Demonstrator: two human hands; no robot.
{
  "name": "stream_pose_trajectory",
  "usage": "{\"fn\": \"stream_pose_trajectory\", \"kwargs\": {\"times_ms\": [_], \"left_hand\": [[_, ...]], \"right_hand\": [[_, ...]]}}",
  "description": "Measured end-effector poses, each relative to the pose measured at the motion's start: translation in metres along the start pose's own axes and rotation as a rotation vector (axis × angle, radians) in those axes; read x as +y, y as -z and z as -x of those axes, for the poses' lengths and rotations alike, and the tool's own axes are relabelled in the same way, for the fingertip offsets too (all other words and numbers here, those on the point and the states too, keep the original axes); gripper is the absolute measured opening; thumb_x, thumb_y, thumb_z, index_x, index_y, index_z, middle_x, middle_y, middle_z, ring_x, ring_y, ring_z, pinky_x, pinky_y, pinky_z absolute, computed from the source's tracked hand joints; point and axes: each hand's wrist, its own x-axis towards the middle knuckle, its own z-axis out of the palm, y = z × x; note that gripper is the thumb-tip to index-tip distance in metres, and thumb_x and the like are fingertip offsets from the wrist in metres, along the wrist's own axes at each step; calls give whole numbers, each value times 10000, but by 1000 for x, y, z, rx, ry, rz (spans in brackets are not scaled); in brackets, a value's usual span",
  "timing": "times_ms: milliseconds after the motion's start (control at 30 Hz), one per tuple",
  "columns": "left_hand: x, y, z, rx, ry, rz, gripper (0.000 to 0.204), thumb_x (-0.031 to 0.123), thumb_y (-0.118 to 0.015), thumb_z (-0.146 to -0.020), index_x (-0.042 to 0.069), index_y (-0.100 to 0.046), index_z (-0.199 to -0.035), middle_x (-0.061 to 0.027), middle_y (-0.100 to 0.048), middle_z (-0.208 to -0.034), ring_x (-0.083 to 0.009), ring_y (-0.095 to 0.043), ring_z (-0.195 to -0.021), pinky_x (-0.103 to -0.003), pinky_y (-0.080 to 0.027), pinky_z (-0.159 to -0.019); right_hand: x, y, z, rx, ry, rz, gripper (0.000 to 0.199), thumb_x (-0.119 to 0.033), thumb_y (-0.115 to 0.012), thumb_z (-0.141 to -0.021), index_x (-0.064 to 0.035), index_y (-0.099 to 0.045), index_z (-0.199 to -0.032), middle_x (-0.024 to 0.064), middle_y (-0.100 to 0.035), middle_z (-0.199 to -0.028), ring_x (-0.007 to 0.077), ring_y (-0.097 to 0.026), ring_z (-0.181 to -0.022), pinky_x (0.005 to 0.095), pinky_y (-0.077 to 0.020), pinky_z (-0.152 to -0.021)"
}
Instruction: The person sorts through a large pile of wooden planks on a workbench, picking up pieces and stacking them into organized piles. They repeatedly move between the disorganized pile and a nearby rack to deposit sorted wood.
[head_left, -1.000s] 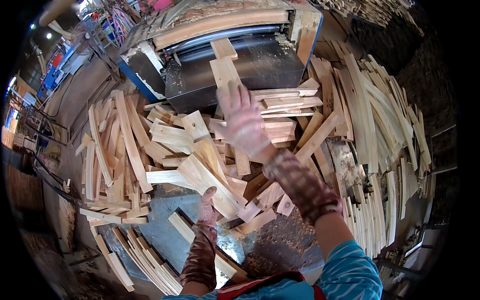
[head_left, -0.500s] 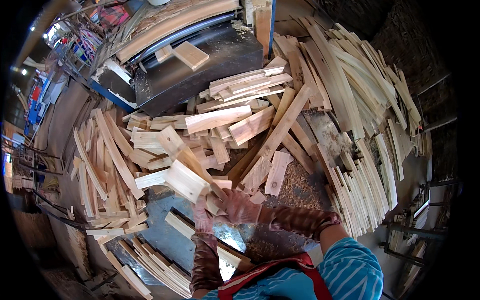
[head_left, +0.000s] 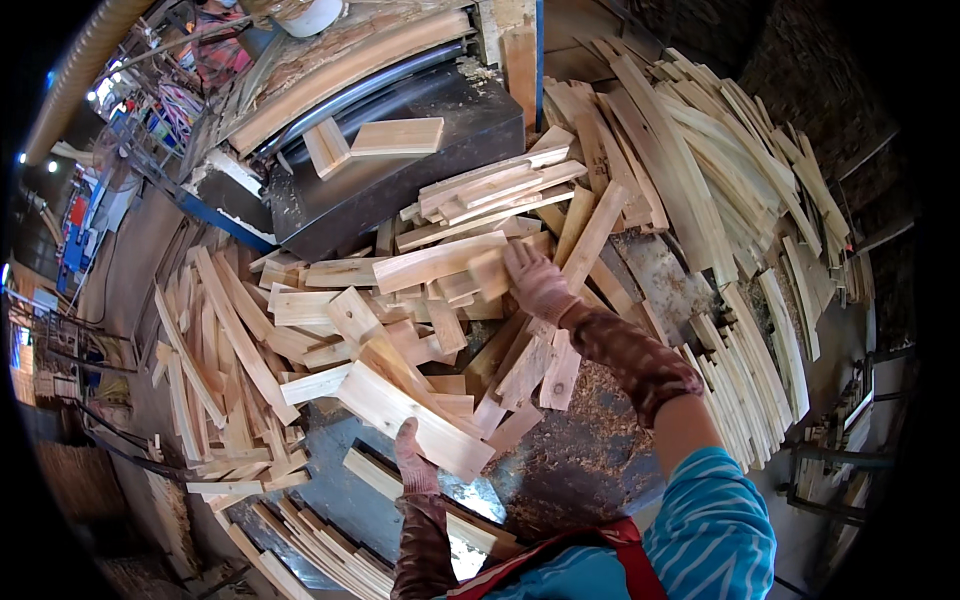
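My left hand (head_left: 414,462), in a pale work glove, grips the lower edge of a short, light wooden board (head_left: 405,418). Its thumb lies on the board's face, and the other fingers are hidden underneath. Farther off and to the right, my gloved right hand (head_left: 540,285) is closed on the right end of another short board (head_left: 489,273) on the heap. Motion blurs that board slightly, and some of my fingers are out of sight. Around both hands lies a loose heap of cut boards (head_left: 445,325), crossing at many angles.
Beyond the heap stands a machine with a dark metal bed (head_left: 400,180); two short boards (head_left: 398,136) rest on it. Long planks (head_left: 665,150) are stacked at the right, narrow strips (head_left: 325,545) lie near left. Sawdust (head_left: 600,420) covers the surface at right.
My right hand has left the board near my left hand and reached forward to one on the heap. The left-hand board has swung outward to the right. A board on the machine bed has turned.
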Motion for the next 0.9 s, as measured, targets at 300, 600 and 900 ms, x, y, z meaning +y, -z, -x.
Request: {"fn": "stream_pose_trajectory", "kwargs": {"times_ms": [300, 600, 900], "left_hand": [[-2, 28, 15, 5, -246, -48, 772, 228, -809, -791, 57, -415, -1433, -122, -570, -1269, -292, -617, -1114, -461, -554, -917], [-3, 41, 33, -82, -166, -78, 876, 467, -739, -850, 103, -315, -1524, -110, -525, -1369, -269, -574, -1198, -423, -526, -981], [-33, 68, 6, 36, -160, 22, 683, 303, -656, -902, 26, -390, -1467, -131, -534, -1326, -290, -576, -1168, -443, -513, -980]], "right_hand": [[-41, 131, 4, 94, -86, -1049, 435, -168, -613, -970, -78, -519, -1385, 162, -692, -1116, 285, -687, -1002, 377, -568, -861], [-223, 77, 78, -699, 366, -283, 482, -482, -502, -1003, -64, -570, -1232, 133, -686, -808, 321, -696, -734, 429, -554, -640], [-120, 132, -196, 345, 325, 119, 580, -121, -564, -814, -34, -464, -1379, 180, -547, -1326, 348, -537, -1198, 437, -435, -1002]]}}
